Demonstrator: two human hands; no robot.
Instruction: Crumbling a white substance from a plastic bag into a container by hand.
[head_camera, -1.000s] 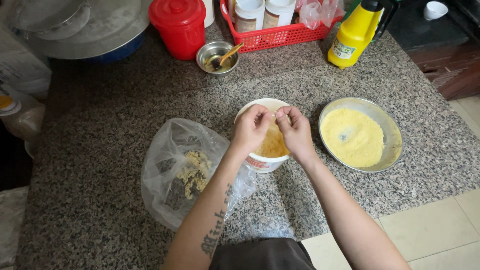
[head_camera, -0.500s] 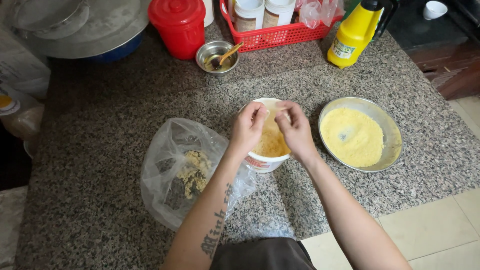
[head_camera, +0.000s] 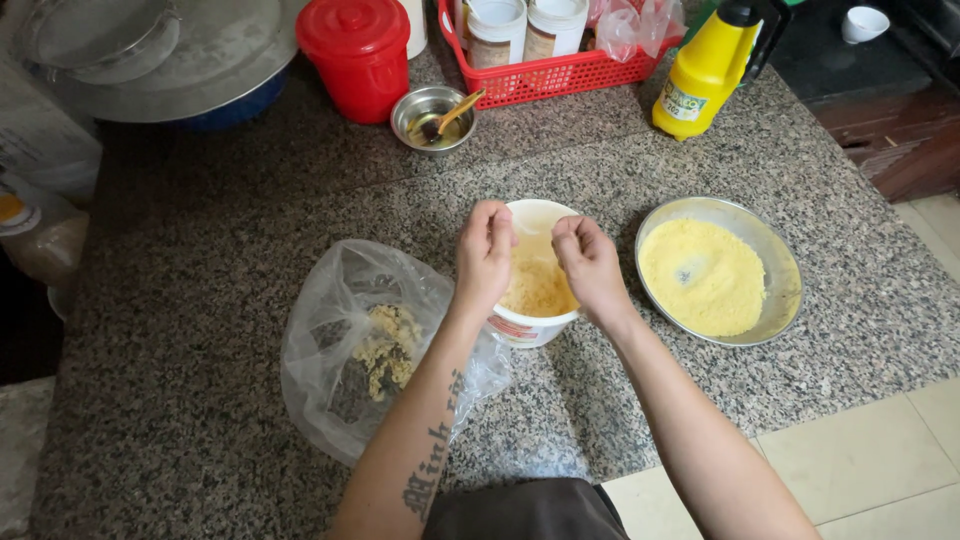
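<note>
While over tub (head_camera: 538, 290), both hands (head_camera: 487, 250) pinched.

This is a kitchen, most likely in a home. The work surface is a speckled grey granite counter (head_camera: 200, 230) with a tiled floor (head_camera: 880, 450) below its edge. Food-making gear crowds it: a white bowl (head_camera: 535, 335) of yellow crumbs, a shallow metal dish (head_camera: 775, 250) of yellow flour, and a clear plastic bag (head_camera: 340, 350) of crumbly food. Along the back stand a yellow squeeze bottle (head_camera: 705, 70), a red basket (head_camera: 560, 75) holding jars, a red lidded tub (head_camera: 355, 50), a small steel cup (head_camera: 425, 120) with a spoon, and a large metal basin (head_camera: 180, 70). Dark wooden cabinetry (head_camera: 900, 140) sits at the right.
</note>
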